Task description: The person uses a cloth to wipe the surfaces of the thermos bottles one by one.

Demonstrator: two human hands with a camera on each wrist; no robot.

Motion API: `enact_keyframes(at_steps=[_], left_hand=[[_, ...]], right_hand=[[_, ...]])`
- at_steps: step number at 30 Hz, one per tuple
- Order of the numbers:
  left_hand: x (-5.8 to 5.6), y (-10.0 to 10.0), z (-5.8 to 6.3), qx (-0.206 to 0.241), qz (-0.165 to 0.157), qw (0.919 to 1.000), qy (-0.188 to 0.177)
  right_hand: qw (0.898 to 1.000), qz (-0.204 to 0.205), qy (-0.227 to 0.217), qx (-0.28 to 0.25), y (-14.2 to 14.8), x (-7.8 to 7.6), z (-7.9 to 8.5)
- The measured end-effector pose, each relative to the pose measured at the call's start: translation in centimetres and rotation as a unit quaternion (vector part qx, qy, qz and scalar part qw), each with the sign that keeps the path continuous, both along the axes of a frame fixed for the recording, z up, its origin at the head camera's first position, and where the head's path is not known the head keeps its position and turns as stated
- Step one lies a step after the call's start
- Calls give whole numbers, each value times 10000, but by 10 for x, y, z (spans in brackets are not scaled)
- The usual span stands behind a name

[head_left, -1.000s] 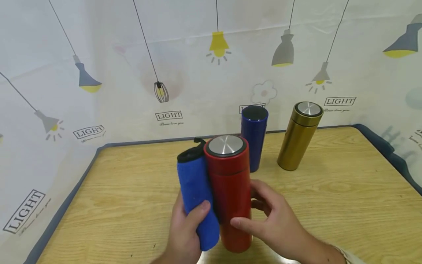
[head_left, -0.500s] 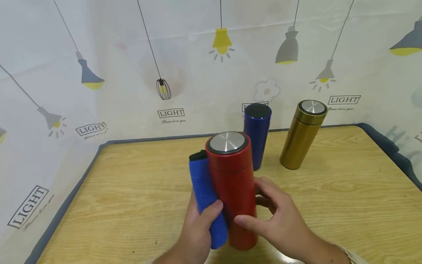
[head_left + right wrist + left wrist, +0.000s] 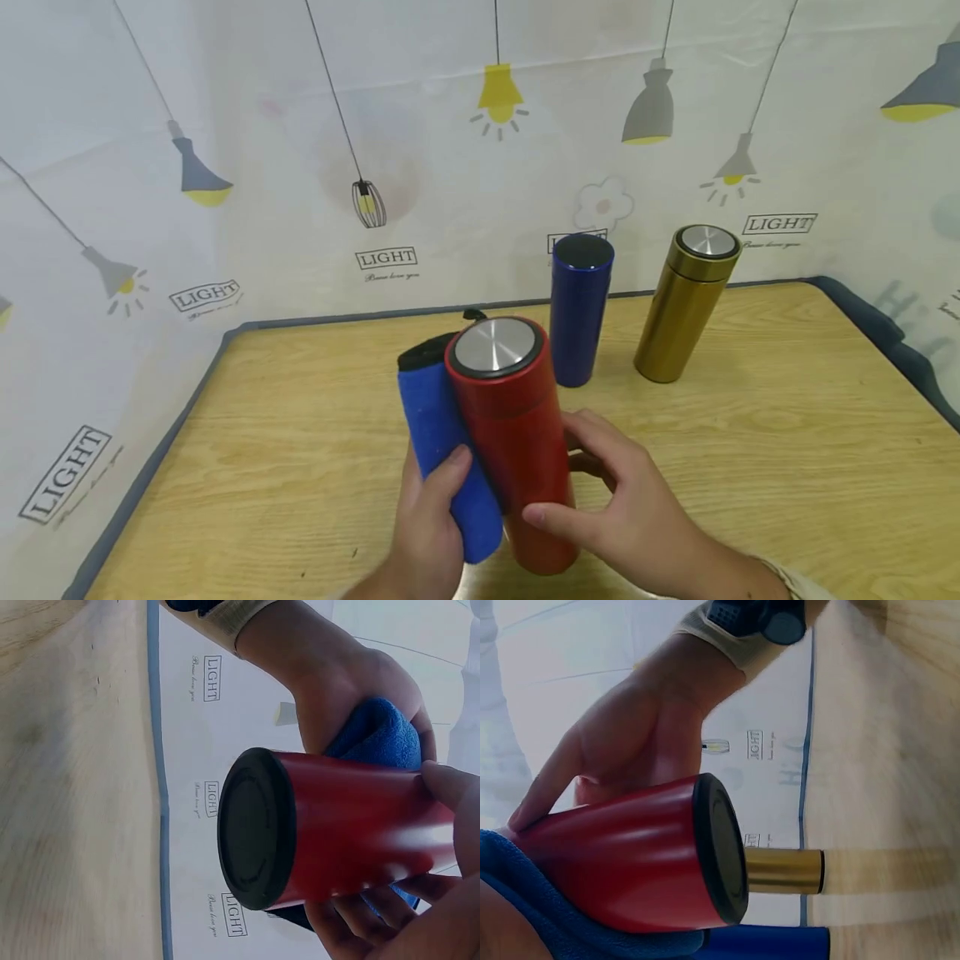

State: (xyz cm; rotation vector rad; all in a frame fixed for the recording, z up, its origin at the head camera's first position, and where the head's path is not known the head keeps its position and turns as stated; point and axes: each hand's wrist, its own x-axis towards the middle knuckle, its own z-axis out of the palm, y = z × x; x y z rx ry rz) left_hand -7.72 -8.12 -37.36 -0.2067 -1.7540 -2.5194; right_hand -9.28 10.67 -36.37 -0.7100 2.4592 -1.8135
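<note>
A red thermos flask (image 3: 517,450) with a silver-topped lid is held up over the table, its top leaning left in the head view. My right hand (image 3: 630,508) grips its lower right side, thumb in front and fingers behind. Against its left side my left hand (image 3: 431,517) holds a folded blue cloth (image 3: 442,425) with a black edge, thumb across the front. In the left wrist view the cloth (image 3: 592,930) wraps along the flask (image 3: 630,855). Both wrist views show the flask's black base (image 3: 255,829) off the table.
Behind, a dark blue flask (image 3: 577,317) and a gold flask (image 3: 682,308) stand upright on the wooden table (image 3: 285,450). A pale cloth backdrop (image 3: 450,167) printed with lamps rises along the table's back and side edges.
Over the last half second the red flask's top and the blue cloth have shifted left and the flask tilts more. Both hands keep their holds. The other flasks stay in place.
</note>
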Motion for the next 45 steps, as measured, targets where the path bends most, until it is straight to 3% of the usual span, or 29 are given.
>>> enact_keyframes(at_steps=[6,11,14,21,26,30,38,41,45], left_hand=[[4,4,2,-196,46,9993,302],[6,6,3,-7,-312,9986,438],[7,7,0,97,-367,9985,382],[5,4,-15,218,424,9988,77],[3,1,-17,387,729,9964,211],[4,3,-12,253,541,9976,341],[6,5,3,-94,-412,9983,405],[6,4,4,-130,-461,9979,434],[7,3,3,-165,-283,9987,382]], right_hand=[[9983,-10,558,-162,3,3,3],[9983,50,514,-267,4,2,5],[9990,61,345,-294,5,2,6],[9983,207,486,-265,1,2,2],[9984,269,447,-193,0,2,-1],[9979,212,578,-179,0,3,-2],[9972,-8,699,-257,2,4,0],[9968,9,749,-275,2,3,-1],[9966,13,785,-246,0,3,-2]])
